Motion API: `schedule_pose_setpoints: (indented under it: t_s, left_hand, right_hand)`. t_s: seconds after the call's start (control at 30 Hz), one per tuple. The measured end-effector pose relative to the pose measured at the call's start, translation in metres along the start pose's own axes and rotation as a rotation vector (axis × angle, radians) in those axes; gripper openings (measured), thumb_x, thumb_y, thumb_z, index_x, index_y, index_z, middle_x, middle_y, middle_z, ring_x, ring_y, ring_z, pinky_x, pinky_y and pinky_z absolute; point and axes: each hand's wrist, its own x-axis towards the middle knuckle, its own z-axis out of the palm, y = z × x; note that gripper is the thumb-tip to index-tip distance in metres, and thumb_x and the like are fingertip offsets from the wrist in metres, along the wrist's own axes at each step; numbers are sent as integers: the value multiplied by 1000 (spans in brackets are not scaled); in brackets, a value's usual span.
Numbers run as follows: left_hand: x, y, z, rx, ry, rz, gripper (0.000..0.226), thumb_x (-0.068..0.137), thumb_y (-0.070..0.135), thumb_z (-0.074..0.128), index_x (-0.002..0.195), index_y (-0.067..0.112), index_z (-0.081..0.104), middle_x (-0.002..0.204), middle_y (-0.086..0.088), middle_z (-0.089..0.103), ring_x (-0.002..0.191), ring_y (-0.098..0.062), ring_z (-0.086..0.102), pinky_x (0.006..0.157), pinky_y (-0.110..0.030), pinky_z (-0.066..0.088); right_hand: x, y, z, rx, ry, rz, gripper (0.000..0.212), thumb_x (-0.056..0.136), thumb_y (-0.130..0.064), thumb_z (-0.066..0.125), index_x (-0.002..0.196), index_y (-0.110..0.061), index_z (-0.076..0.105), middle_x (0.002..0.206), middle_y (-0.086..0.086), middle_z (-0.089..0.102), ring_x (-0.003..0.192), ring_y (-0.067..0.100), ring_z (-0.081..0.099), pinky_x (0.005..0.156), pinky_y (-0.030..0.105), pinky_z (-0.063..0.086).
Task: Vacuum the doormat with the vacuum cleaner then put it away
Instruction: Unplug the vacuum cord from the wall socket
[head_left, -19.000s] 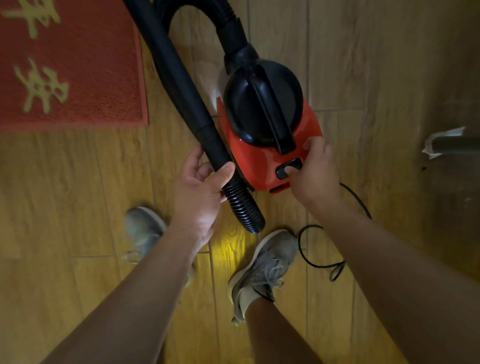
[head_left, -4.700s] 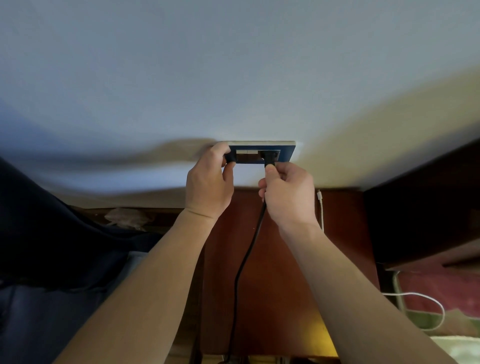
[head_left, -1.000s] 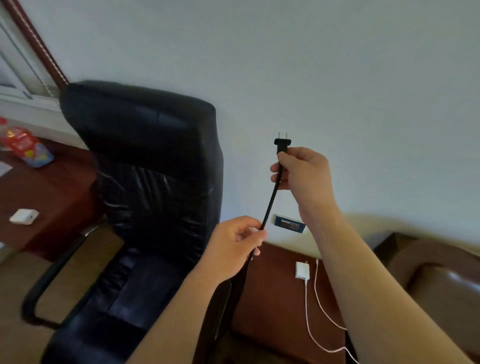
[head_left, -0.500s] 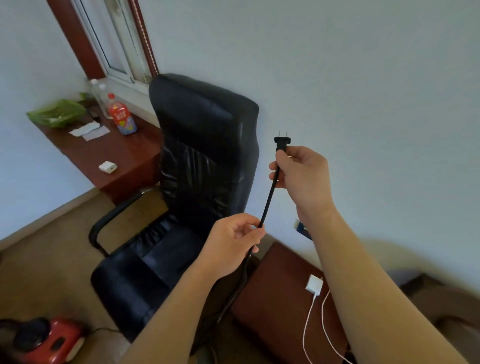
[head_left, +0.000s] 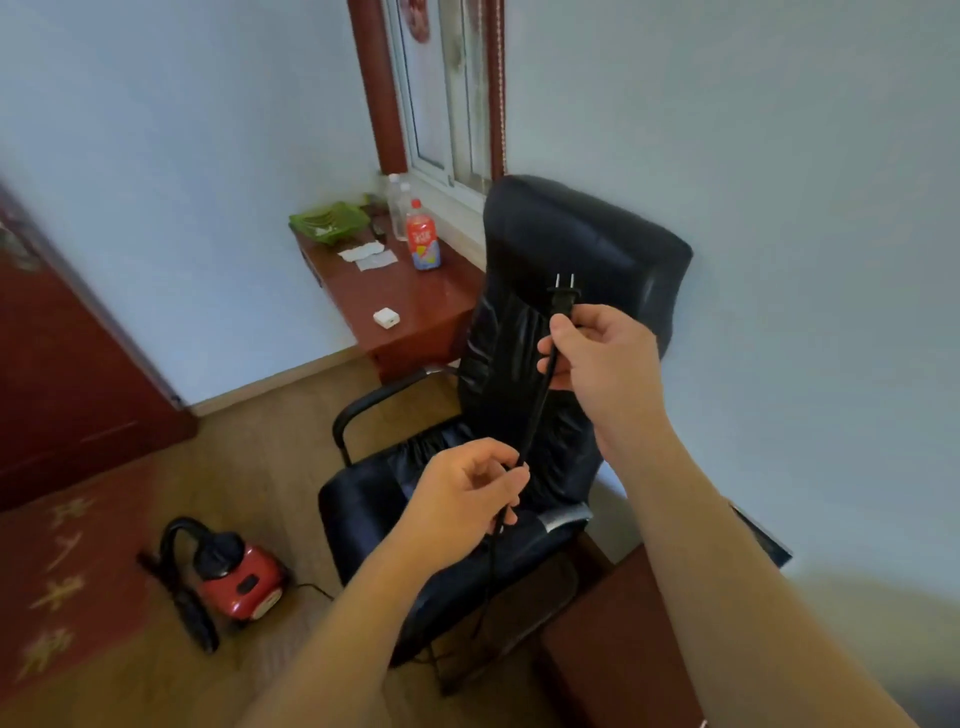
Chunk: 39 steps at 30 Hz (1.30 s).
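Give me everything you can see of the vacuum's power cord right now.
The power cord is thin, black, unplugged, ending in a plug with two bare metal prongs pointing up. The right hand pinches it just below the plug; the left hand grips it lower, the stretch between them straight, in front of the black chair. Below the left hand it drops toward the floor, where a stretch lies beside the red vacuum cleaner.

Wood floor (head_left: 260, 457): red mat (head_left: 57, 571) at left, vacuum (head_left: 236, 577) just beside it, cord (head_left: 311, 590) trailing from the vacuum, black chair (head_left: 363, 499).
Desk (head_left: 426, 306) under window: green tray (head_left: 328, 222), 2 bottles (head_left: 423, 241), 2 paper slips (head_left: 369, 255), 1 white adapter (head_left: 386, 318).
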Motion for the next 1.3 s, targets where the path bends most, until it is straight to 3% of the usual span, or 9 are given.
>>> schedule_pose_setpoints:
  t_s: [0.17, 0.3, 0.37, 0.47, 0.53, 0.67, 0.87, 1.17, 1.3]
  left_hand:
    - [-41, -15, -78, 9, 136, 11, 10, 98, 14, 65, 93, 22, 70, 69, -2, 66, 63, -24, 66, 54, -36, 51]
    - [-83, -36, -149, -11, 230, -16, 6, 98, 15, 66, 95, 17, 70, 69, -4, 65, 64, -27, 65, 62, -47, 52]
    - [-106, -48, -183, -30, 279, -16, 6, 97, 16, 66, 94, 18, 71, 69, -6, 65, 64, -27, 64, 63, -53, 53]
    - [-144, -61, -230, -27, 344, -5, 8, 99, 13, 63, 95, 15, 69, 68, -8, 64, 61, -23, 63, 58, -40, 52]
    - [-167, -68, -259, -40, 381, -5, 15, 99, 12, 63, 90, 22, 70, 66, -5, 64, 59, -23, 61, 56, -31, 49]
    - [-208, -82, -313, -1, 461, -22, 17, 99, 19, 65, 87, 29, 71, 64, -6, 65, 59, -32, 58, 50, -34, 46]
    - [-257, -88, -369, 97, 559, -1, 7, 98, 18, 65, 93, 16, 69, 61, -1, 64, 56, -14, 59, 55, -22, 47]
    - [-285, -114, -416, 83, 668, -13, 9, 98, 21, 66, 91, 24, 71, 66, -6, 67, 58, -25, 62, 59, -46, 54]
    - [-278, -121, -428, 85, 714, -43, 7, 97, 18, 67, 93, 20, 72, 66, -5, 67, 59, -18, 66, 61, -38, 55]
  right_hand:
    - [-20, 5, 90, 5, -143, -15, 12, 100, -16, 60, 109, -13, 68, 72, -1, 71, 66, 10, 68, 69, 33, 61]
    - [-54, 9, 174, 26, -250, -28, 9, 99, -16, 62, 98, -21, 68, 69, -3, 70, 65, 9, 67, 61, 26, 56]
    - [-72, 13, 215, 15, -313, -37, 8, 99, -15, 62, 101, -18, 68, 69, -3, 70, 66, 10, 68, 66, 31, 59]
    - [-100, 16, 272, 14, -407, -32, 6, 99, -16, 62, 104, -16, 66, 68, -4, 71, 68, 14, 68, 76, 44, 60]
    - [-120, 17, 308, 28, -452, -24, 4, 99, -15, 62, 101, -18, 65, 65, -5, 71, 67, 14, 67, 76, 42, 58]
    - [-159, 18, 368, 67, -508, -14, 10, 100, -14, 61, 109, -12, 64, 66, -3, 70, 66, 14, 66, 68, 33, 55]
    - [-203, 16, 431, 35, -575, -29, 9, 100, -17, 61, 105, -24, 63, 72, -2, 72, 73, 15, 69, 72, 33, 60]
    - [-227, 16, 485, 26, -675, -5, 16, 100, -13, 59, 98, -28, 61, 77, 1, 72, 72, 14, 70, 72, 34, 61]
    - [-220, 21, 505, 32, -723, 14, 18, 100, -11, 59, 95, -28, 60, 81, 4, 71, 71, 13, 68, 73, 37, 61]
